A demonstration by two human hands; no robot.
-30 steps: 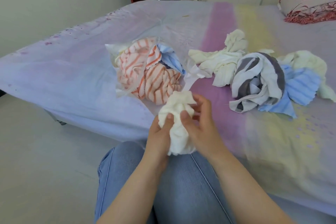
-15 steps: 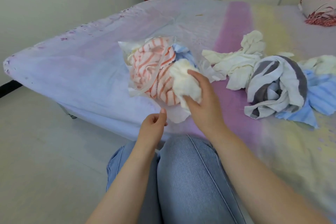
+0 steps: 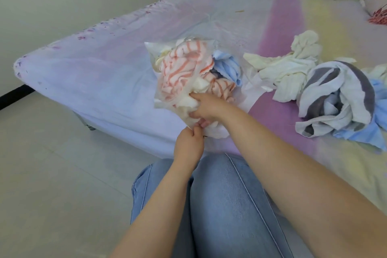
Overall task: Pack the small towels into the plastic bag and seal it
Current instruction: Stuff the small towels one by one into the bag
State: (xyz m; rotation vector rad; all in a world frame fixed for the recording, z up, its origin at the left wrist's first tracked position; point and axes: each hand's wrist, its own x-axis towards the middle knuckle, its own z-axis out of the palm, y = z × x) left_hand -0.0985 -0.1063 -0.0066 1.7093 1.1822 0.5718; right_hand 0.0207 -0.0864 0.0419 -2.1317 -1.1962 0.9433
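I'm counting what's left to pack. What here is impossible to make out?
Head view only:
- Right hand fingertips: buried in the plastic bag, grip unclear.
- Towel count inside the bag: overlapping, film blurs it.
- Loose towels: tangled, cut off by right edge.
- Bag's seal: not discernible.

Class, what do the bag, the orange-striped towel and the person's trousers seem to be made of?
Bag: thin clear plastic film, glossy; the towels show through it. Orange-striped towel: soft looped cotton terry, probably; matte, ribbed pile. Trousers: light blue denim, seemingly; faded, with a stitched seam.
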